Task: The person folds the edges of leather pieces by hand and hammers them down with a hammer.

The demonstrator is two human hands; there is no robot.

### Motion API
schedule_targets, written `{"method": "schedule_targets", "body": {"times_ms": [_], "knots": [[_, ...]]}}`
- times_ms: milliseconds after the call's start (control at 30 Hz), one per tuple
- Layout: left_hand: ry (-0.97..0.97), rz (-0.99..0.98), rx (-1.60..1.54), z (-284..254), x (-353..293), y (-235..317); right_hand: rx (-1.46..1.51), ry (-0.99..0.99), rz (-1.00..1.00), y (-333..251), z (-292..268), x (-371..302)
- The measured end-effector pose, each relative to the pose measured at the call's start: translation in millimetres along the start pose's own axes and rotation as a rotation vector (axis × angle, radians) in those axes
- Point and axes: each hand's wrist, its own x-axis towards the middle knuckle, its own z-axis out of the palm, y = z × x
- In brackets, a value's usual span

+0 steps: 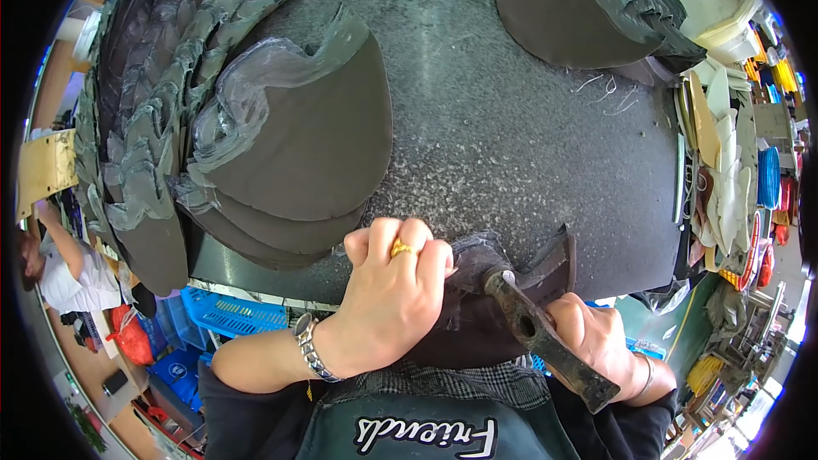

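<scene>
My left hand (396, 290), with a ring and a wristwatch, is closed at the near edge of the dark work table (511, 145). Its fingers are curled at the edge of a dark brown, leather-like piece (477, 336); the fingertips are hidden. My right hand (588, 336) is closed on a hammer, whose worn metal head (554, 336) slants across the front of the piece. Most of its handle is hidden. Part of the piece, with a rough glue-smeared edge, curves up beside the hammer head.
Several similar brown pieces (298, 136) lie overlapped at the left, beside long fanned rows (162, 77). Another stack (579, 17) sits at the far right, near loose threads (609, 89). Blue crates (234, 311) stand below the table; another person (77, 277) is at far left.
</scene>
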Motion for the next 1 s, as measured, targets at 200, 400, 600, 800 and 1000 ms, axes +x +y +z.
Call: {"method": "schedule_targets", "body": {"times_ms": [200,400,600,800,1000], "knots": [[0.285,0.067,0.004,4.4,-19.0,-9.3,-0.013,-0.001,-0.002,0.0,2.3,-3.0],[0.188,-0.09,-0.098,-4.9,-1.8,-0.6,0.014,-0.004,0.03,-0.3,1.9,-3.8],[0.242,-0.117,0.204,3.1,-4.4,15.3,0.029,-0.022,0.045,1.0,2.6,-5.9],[0.258,-0.199,0.199,21.3,-10.1,18.0,0.026,0.007,0.042,0.4,5.1,-4.4],[0.241,0.008,0.151,22.3,-31.5,4.0,0.026,0.023,0.02,1.2,5.7,-4.6]]}}
